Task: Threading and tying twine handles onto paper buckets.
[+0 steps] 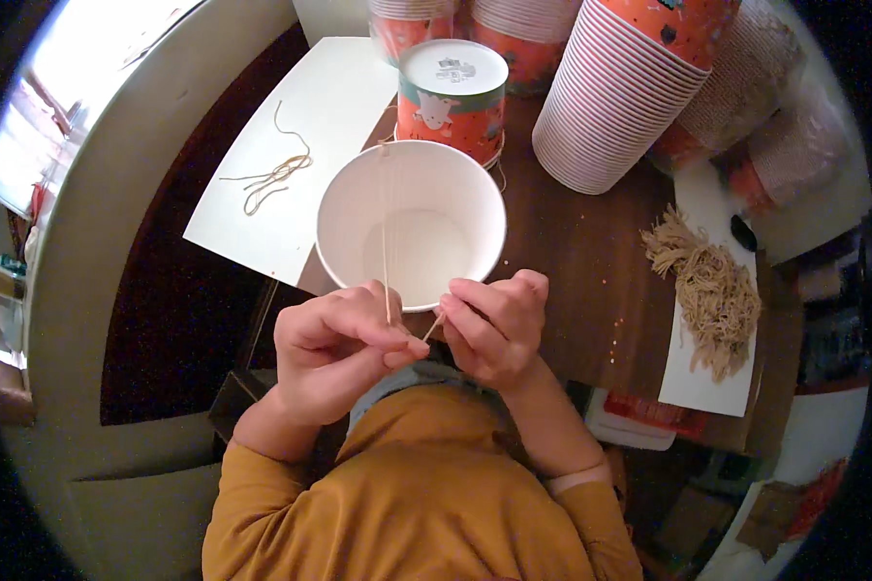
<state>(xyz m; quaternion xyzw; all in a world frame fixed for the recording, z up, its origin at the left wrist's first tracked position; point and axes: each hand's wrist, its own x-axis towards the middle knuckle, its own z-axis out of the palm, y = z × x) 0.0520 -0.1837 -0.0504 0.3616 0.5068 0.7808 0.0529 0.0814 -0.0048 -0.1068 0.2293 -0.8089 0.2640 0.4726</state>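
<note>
A white paper bucket (347, 228) stands in front of me with its mouth upward. A thin tan string (386, 232) runs taut from its far rim across the opening to my hands at the near rim. My left hand (334, 334) pinches the string between thumb and fingertips. Close beside it, my right hand (499, 324) also has its fingers closed on the string, and a short slanting length shows between the two hands. Whether a knot is there is too small to tell. Just behind this bucket, an orange printed bucket (451, 121) sits upside down.
Tall nested bucket stacks (615, 97) stand at the back right. A bundle of tan strings (717, 300) lies on a white sheet (688, 378) at the right. Loose strings (281, 172) rest on another white sheet (334, 82) at the left. Pale crumbs dot the brown table (581, 261).
</note>
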